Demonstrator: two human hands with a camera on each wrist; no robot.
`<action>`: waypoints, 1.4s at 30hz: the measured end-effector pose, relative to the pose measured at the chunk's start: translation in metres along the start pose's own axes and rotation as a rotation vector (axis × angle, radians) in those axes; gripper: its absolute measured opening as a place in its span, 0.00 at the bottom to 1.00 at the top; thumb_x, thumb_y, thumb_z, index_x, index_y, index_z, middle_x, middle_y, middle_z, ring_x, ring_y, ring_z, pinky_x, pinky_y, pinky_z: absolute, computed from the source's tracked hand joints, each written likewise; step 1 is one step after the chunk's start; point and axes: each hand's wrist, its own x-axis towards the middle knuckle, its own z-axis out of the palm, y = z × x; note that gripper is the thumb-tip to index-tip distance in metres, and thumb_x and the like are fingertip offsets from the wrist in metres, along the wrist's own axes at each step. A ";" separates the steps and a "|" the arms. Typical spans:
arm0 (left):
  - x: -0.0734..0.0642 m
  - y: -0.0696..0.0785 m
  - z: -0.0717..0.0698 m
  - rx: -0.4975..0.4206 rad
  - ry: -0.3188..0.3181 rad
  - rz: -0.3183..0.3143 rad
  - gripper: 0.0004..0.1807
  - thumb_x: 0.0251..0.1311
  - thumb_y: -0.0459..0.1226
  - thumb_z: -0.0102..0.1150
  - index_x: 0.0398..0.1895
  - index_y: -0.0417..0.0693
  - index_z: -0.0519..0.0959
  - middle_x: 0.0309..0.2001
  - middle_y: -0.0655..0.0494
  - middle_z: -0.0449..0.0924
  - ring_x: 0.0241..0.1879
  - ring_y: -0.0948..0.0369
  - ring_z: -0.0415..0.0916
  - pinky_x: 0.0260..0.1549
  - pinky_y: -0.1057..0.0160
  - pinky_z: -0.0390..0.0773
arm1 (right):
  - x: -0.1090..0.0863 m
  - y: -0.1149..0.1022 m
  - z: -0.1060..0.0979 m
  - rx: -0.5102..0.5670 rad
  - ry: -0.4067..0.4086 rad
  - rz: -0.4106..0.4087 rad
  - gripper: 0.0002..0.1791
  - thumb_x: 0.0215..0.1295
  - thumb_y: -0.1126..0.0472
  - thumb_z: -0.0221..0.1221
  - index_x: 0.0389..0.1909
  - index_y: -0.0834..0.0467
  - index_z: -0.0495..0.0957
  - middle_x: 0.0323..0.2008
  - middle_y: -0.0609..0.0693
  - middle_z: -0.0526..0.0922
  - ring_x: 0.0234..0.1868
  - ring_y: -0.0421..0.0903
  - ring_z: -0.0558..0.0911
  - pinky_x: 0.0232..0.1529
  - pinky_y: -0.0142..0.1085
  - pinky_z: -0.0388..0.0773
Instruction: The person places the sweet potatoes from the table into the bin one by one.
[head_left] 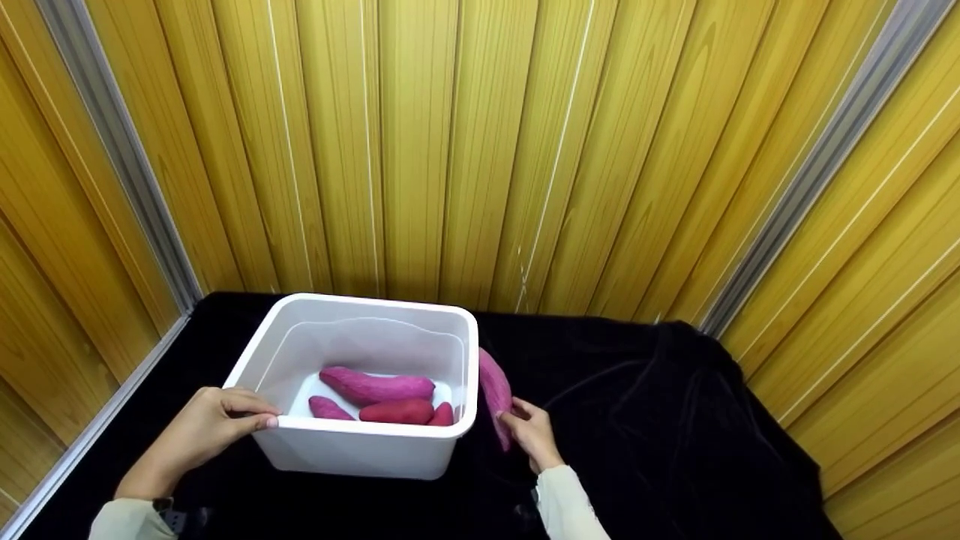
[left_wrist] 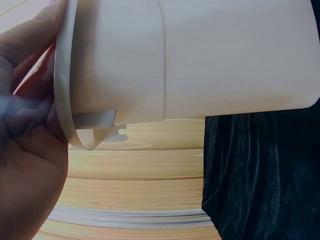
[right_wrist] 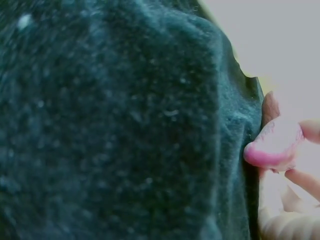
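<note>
A white plastic bin (head_left: 360, 450) stands on black cloth, left of the middle in the head view. My left hand (head_left: 214, 424) pinches its near left rim between thumb and fingers; the left wrist view shows that hand (left_wrist: 30, 125) at the rim (left_wrist: 64, 75). Inside lie a long purple sweet potato (head_left: 379, 388), a smaller purple one (head_left: 328, 409) and two redder ones, one (head_left: 397, 411) beside the other (head_left: 442, 415). Just right of the bin, my right hand (head_left: 531, 433) grips a long, curved purple sweet potato (head_left: 495, 386), its far end beside the bin's rim. Its tip (right_wrist: 270, 156) shows in the right wrist view.
The black cloth (head_left: 637, 435) spreads to the right of the bin, with soft folds. Yellow wood-look panels (head_left: 487, 150) rise behind and at both sides, with grey metal strips (head_left: 127, 150) at the corners.
</note>
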 end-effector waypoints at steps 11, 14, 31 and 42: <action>-0.001 -0.003 0.001 -0.016 -0.003 0.008 0.03 0.45 0.32 0.73 0.24 0.47 0.88 0.27 0.56 0.87 0.32 0.79 0.75 0.30 0.81 0.72 | -0.002 0.002 -0.009 0.122 -0.059 0.045 0.33 0.60 0.63 0.61 0.62 0.77 0.65 0.49 0.64 0.80 0.43 0.45 0.81 0.44 0.37 0.82; -0.002 -0.003 0.001 -0.017 -0.008 0.000 0.03 0.45 0.33 0.73 0.25 0.48 0.88 0.27 0.56 0.87 0.33 0.79 0.75 0.30 0.81 0.73 | -0.003 0.002 -0.012 0.143 -0.074 0.058 0.33 0.60 0.63 0.62 0.62 0.77 0.64 0.46 0.61 0.82 0.42 0.44 0.81 0.44 0.37 0.82; -0.001 -0.004 0.001 -0.006 0.005 0.047 0.04 0.45 0.32 0.73 0.26 0.49 0.88 0.27 0.56 0.87 0.34 0.79 0.75 0.33 0.83 0.71 | -0.005 -0.012 -0.025 0.239 -0.125 0.075 0.34 0.61 0.63 0.62 0.63 0.77 0.63 0.42 0.55 0.82 0.39 0.42 0.81 0.42 0.36 0.82; 0.000 -0.003 0.001 -0.009 0.006 0.042 0.04 0.45 0.32 0.73 0.26 0.48 0.88 0.27 0.56 0.87 0.34 0.79 0.76 0.33 0.84 0.71 | -0.006 -0.027 -0.035 0.218 -0.124 0.057 0.34 0.61 0.60 0.62 0.63 0.76 0.64 0.44 0.56 0.82 0.39 0.42 0.81 0.41 0.36 0.82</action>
